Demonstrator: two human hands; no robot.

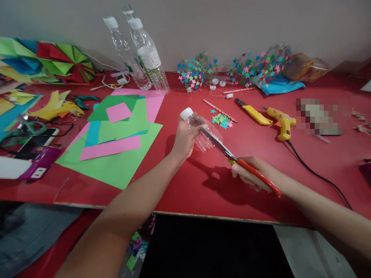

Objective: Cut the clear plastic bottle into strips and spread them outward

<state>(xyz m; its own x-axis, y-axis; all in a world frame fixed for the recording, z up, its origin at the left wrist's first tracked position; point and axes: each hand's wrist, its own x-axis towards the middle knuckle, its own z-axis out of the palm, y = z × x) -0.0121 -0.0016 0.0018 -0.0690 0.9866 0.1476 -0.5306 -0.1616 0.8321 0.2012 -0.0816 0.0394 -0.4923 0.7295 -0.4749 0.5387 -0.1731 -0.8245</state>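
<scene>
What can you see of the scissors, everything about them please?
The scissors have long, silver, metal-looking blades and a bright red handle; some yellow shows near the pivot. The right hand holds them above the red table, blades angled forward and leftward over the clear bottle. Their tips lie beside the left hand's thumb; whether they touch it is unclear.

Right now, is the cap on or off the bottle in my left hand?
On: the white cap sits over the end of the clear bottle, just beyond your left hand.
</scene>
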